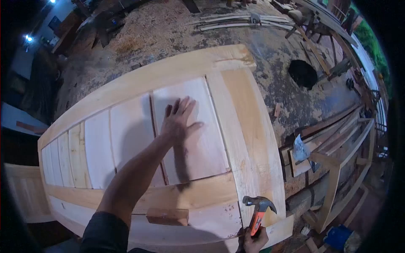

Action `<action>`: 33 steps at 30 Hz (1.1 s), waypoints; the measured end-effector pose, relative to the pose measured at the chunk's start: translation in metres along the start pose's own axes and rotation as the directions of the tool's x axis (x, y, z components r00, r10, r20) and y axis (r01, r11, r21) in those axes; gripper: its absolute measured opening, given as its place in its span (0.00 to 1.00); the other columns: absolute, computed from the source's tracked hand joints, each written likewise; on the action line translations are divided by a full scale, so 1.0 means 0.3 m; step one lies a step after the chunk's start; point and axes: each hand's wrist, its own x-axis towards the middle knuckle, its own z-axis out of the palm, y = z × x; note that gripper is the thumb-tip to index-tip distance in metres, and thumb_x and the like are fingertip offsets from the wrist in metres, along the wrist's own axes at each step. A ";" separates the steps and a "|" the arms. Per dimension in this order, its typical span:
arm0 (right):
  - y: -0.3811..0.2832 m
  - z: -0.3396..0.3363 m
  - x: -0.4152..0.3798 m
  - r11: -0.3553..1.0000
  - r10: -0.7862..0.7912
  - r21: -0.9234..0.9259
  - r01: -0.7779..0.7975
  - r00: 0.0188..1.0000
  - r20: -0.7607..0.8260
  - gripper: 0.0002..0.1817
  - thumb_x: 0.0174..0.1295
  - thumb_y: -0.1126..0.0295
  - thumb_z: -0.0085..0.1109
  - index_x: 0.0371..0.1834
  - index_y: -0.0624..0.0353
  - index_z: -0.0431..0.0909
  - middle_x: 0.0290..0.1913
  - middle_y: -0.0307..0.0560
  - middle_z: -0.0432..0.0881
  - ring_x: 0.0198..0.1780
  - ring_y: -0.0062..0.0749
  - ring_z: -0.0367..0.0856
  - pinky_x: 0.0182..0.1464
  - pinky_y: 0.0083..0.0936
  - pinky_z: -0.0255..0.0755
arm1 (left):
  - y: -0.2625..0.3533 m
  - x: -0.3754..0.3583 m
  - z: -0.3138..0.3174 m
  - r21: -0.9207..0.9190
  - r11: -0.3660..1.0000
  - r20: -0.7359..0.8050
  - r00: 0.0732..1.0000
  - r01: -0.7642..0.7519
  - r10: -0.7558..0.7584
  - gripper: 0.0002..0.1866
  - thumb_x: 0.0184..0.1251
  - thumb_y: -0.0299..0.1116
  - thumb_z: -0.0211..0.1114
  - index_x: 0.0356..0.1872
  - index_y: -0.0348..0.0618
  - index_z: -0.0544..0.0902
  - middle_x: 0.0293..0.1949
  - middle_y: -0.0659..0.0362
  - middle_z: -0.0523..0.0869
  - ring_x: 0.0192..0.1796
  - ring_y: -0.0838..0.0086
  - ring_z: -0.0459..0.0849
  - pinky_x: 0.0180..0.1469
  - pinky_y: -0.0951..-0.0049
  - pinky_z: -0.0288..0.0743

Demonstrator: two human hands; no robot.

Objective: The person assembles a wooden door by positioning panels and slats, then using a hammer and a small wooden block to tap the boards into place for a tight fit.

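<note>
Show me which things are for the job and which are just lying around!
Probably for the job:
hammer in the right hand
wooden panel beneath the left hand
perhaps the wooden block

Probably just lying about:
wood shavings
long strips on the floor

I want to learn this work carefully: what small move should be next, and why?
Perhaps the left hand could take the wooden block: this hand is spread over a pale panel, holding nothing; the block lies on the framed woodwork, and the right hand holds the hammer.
</note>
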 end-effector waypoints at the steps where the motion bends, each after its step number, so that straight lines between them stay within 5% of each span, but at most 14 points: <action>1: -0.001 0.002 0.001 0.998 -0.020 -0.055 0.019 1.000 -0.010 0.14 0.62 0.64 0.72 0.40 0.64 0.81 0.27 0.49 0.80 0.28 0.36 0.76 0.35 0.33 0.75 | 0.006 0.051 0.005 0.024 0.996 -0.017 0.997 0.082 -0.082 0.45 0.67 0.61 0.64 0.78 0.45 0.62 0.79 0.50 0.61 0.81 0.47 0.55 0.77 0.36 0.49; 3: -0.015 0.002 -0.001 0.999 0.032 0.035 -0.031 0.999 -0.010 0.15 0.61 0.64 0.72 0.40 0.65 0.81 0.28 0.51 0.80 0.29 0.37 0.77 0.36 0.35 0.75 | 0.075 0.154 0.040 0.067 0.963 -0.057 0.965 0.261 -0.258 0.46 0.68 0.58 0.65 0.78 0.39 0.60 0.79 0.46 0.60 0.79 0.43 0.57 0.76 0.35 0.49; 7: -0.018 0.012 -0.021 0.993 0.032 0.111 -0.028 0.999 -0.030 0.15 0.60 0.64 0.71 0.40 0.65 0.80 0.29 0.53 0.81 0.31 0.38 0.77 0.38 0.34 0.75 | 0.163 0.151 0.068 -0.004 1.000 0.018 0.999 0.028 -0.027 0.43 0.68 0.49 0.63 0.77 0.34 0.59 0.80 0.44 0.59 0.80 0.43 0.57 0.77 0.35 0.49; 11: 0.036 0.026 -0.033 0.998 -0.054 0.010 0.054 0.998 -0.035 0.15 0.61 0.64 0.69 0.42 0.64 0.79 0.32 0.47 0.82 0.32 0.34 0.78 0.38 0.32 0.76 | 0.204 -0.251 -0.033 -0.305 0.933 0.070 0.973 -0.191 0.222 0.37 0.64 0.48 0.65 0.69 0.33 0.71 0.76 0.44 0.66 0.79 0.52 0.61 0.75 0.44 0.55; 13: 0.082 0.032 -0.042 0.996 -0.019 0.082 0.019 1.000 -0.005 0.16 0.62 0.64 0.69 0.43 0.64 0.78 0.33 0.45 0.82 0.33 0.34 0.79 0.39 0.32 0.76 | 0.288 -0.521 -0.169 -0.388 0.899 0.350 0.870 -0.203 0.348 0.41 0.63 0.54 0.67 0.70 0.34 0.71 0.76 0.45 0.66 0.79 0.53 0.60 0.76 0.47 0.53; 14: 0.179 0.046 -0.049 0.993 0.010 0.113 -0.016 0.999 0.048 0.18 0.61 0.67 0.69 0.50 0.64 0.78 0.36 0.45 0.83 0.34 0.33 0.78 0.38 0.30 0.76 | 0.318 -0.628 -0.273 -0.387 0.903 0.399 0.850 -0.184 0.344 0.44 0.62 0.56 0.67 0.73 0.36 0.68 0.78 0.45 0.62 0.81 0.53 0.56 0.78 0.47 0.50; 15: 0.203 0.066 -0.042 0.988 -0.006 0.153 0.004 1.000 0.015 0.14 0.61 0.70 0.68 0.46 0.64 0.76 0.33 0.43 0.81 0.32 0.30 0.77 0.37 0.28 0.75 | 0.336 -0.728 -0.351 -0.390 0.906 0.451 0.825 -0.163 0.342 0.48 0.62 0.59 0.68 0.76 0.39 0.64 0.80 0.46 0.57 0.83 0.52 0.52 0.80 0.47 0.47; 18: 0.167 0.073 -0.036 0.985 -0.029 0.170 0.038 0.998 -0.055 0.09 0.59 0.78 0.65 0.36 0.64 0.73 0.29 0.40 0.75 0.31 0.23 0.73 0.36 0.26 0.73 | 0.330 -0.961 -0.396 -0.306 0.944 0.507 0.820 -0.120 0.268 0.45 0.64 0.57 0.67 0.76 0.41 0.64 0.82 0.47 0.53 0.83 0.52 0.50 0.80 0.46 0.47; 22: 0.132 0.061 -0.029 0.989 -0.062 0.135 0.069 0.996 -0.058 0.12 0.58 0.74 0.68 0.34 0.65 0.72 0.30 0.41 0.76 0.32 0.24 0.72 0.37 0.27 0.72 | 0.294 -1.223 -0.388 -0.372 0.900 0.656 0.622 -0.226 0.427 0.32 0.70 0.42 0.62 0.73 0.43 0.67 0.82 0.48 0.52 0.84 0.54 0.49 0.81 0.45 0.47; 25: 0.119 0.068 -0.083 0.984 -0.088 0.153 0.092 0.996 -0.029 0.12 0.59 0.73 0.69 0.35 0.65 0.73 0.33 0.42 0.79 0.35 0.24 0.73 0.39 0.27 0.72 | 0.213 -1.450 -0.366 -0.362 0.924 0.627 0.700 -0.126 0.341 0.31 0.68 0.40 0.62 0.71 0.44 0.69 0.81 0.49 0.55 0.83 0.54 0.51 0.80 0.46 0.51; 27: 0.083 0.094 -0.132 0.972 -0.113 0.210 0.107 0.993 0.018 0.11 0.59 0.75 0.67 0.36 0.64 0.72 0.34 0.41 0.77 0.35 0.24 0.72 0.39 0.25 0.71 | 0.154 -1.588 -0.415 -0.397 0.918 0.487 0.846 -0.006 0.216 0.26 0.70 0.40 0.62 0.66 0.44 0.74 0.74 0.48 0.68 0.77 0.53 0.65 0.75 0.48 0.63; 30: -0.003 0.199 -0.307 0.940 -0.188 0.311 0.143 0.975 0.120 0.10 0.59 0.79 0.64 0.36 0.62 0.70 0.31 0.40 0.75 0.33 0.25 0.74 0.37 0.24 0.72 | 0.076 -1.771 -0.582 -0.466 0.859 0.341 0.939 0.212 -0.047 0.25 0.66 0.41 0.67 0.62 0.42 0.78 0.64 0.48 0.79 0.68 0.52 0.75 0.68 0.51 0.72; 33: -0.281 0.238 -0.529 0.921 0.089 0.281 -0.270 0.848 0.523 0.10 0.60 0.78 0.64 0.39 0.62 0.71 0.31 0.42 0.77 0.29 0.29 0.79 0.33 0.27 0.75 | -0.012 -1.952 -0.722 -0.526 0.784 0.261 0.940 0.330 -0.221 0.28 0.60 0.42 0.73 0.59 0.41 0.79 0.54 0.49 0.86 0.58 0.50 0.83 0.60 0.54 0.78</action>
